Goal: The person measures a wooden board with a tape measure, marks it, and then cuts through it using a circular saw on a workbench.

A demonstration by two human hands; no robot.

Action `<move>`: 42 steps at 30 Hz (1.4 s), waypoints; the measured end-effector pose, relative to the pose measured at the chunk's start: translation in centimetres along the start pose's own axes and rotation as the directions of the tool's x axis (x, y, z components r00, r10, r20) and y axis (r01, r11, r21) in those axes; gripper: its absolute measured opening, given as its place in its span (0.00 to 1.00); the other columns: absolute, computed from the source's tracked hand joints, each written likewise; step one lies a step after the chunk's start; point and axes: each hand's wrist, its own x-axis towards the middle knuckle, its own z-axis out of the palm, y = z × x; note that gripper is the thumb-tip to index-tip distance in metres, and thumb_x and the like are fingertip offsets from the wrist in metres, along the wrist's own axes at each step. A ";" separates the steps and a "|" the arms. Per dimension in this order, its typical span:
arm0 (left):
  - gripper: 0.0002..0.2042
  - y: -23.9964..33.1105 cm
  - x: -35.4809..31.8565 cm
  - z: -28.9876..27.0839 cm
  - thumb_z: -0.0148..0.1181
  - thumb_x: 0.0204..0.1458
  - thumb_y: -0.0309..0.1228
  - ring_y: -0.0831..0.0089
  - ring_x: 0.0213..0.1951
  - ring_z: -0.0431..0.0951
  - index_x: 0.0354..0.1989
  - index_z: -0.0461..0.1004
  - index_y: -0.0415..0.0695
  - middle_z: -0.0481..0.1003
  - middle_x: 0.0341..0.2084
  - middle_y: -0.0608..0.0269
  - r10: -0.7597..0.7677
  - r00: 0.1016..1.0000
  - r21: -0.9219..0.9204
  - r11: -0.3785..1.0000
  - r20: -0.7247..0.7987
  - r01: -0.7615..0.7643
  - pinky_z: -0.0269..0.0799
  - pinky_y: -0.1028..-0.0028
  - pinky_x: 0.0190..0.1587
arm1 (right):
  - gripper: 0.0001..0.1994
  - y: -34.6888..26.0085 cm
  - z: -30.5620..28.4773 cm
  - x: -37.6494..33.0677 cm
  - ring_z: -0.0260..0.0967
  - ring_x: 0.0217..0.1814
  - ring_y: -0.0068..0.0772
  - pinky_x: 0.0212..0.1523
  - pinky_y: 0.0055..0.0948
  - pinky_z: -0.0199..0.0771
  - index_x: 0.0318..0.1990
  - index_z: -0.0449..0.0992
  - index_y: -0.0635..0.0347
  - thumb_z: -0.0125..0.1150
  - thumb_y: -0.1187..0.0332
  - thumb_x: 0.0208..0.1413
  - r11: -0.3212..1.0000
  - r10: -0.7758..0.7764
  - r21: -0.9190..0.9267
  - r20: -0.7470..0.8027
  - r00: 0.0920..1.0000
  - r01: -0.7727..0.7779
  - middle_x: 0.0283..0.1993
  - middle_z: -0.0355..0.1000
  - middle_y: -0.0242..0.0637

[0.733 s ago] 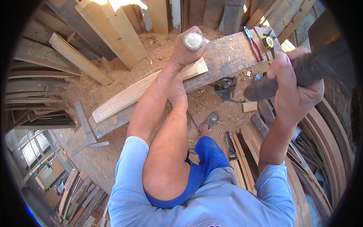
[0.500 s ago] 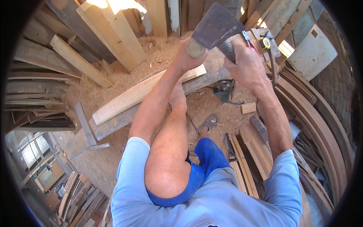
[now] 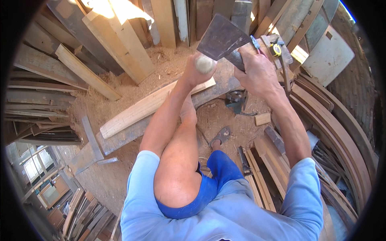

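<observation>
Ahead of me is a broad-bladed axe [image 3: 222,39] with a flat, dark, scuffed metal blade. My right hand [image 3: 259,72] is closed around the dark narrow part at the blade's right end. Left of it, my left hand [image 3: 195,72] wraps around a round, pale wooden handle [image 3: 204,64], its end facing up. Whether this handle joins the blade is hidden. Under my left forearm lies a pale, tapered plank [image 3: 134,113], resting along a long low grey board [image 3: 124,138]. My bare leg [image 3: 179,172] reaches up to the plank, the foot partly hidden by my forearm.
Wood shavings [image 3: 159,58] cover the ground by upright boards [image 3: 120,44]. A yellow tape measure [image 3: 276,50] and pliers [image 3: 255,42] lie beyond my right hand. A power tool [image 3: 236,100] and a small wood block [image 3: 262,119] sit nearer. Curved timbers [image 3: 333,128] line the right.
The blade sits slightly lower and further left and has turned a little. Both hands keep their grip, and the whole view has shifted slightly.
</observation>
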 end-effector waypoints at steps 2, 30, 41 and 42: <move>0.12 0.0 -1.3 -1.1 0.71 0.48 0.26 0.72 0.28 0.77 0.35 0.71 0.41 0.76 0.25 0.59 -0.107 0.993 0.037 0.994 0.051 0.105 0.73 0.71 0.35 | 0.13 -2.0 -2.5 -0.5 0.79 0.34 0.51 0.40 0.45 0.79 0.43 0.73 0.66 0.65 0.67 0.57 0.984 0.068 0.168 -0.006 0.998 -0.066 0.30 0.77 0.52; 0.20 0.6 0.4 2.6 0.74 0.46 0.29 0.67 0.42 0.84 0.48 0.77 0.38 0.83 0.38 0.56 0.060 0.979 0.073 0.996 -0.196 -0.047 0.77 0.69 0.47 | 0.16 -0.6 0.8 -4.9 0.79 0.34 0.44 0.38 0.38 0.77 0.47 0.76 0.70 0.67 0.69 0.54 0.871 0.086 0.490 -0.071 0.994 -0.040 0.31 0.78 0.49; 0.10 -1.9 1.6 -0.2 0.70 0.53 0.30 0.79 0.27 0.71 0.29 0.72 0.44 0.73 0.22 0.69 -0.327 0.943 -0.098 0.942 -0.057 0.321 0.70 0.72 0.32 | 0.07 -0.7 -1.8 -8.3 0.73 0.28 0.19 0.31 0.22 0.73 0.35 0.76 0.61 0.71 0.74 0.56 0.754 0.268 0.657 -0.326 0.907 0.013 0.27 0.76 0.29; 0.10 -1.9 1.5 -0.2 0.70 0.53 0.30 0.79 0.27 0.71 0.29 0.72 0.44 0.73 0.22 0.69 -0.337 0.941 -0.094 0.938 -0.037 0.332 0.70 0.72 0.32 | 0.06 -0.8 -2.0 -8.3 0.72 0.28 0.19 0.30 0.22 0.72 0.35 0.76 0.62 0.71 0.75 0.57 0.741 0.270 0.668 -0.380 0.884 0.061 0.27 0.76 0.30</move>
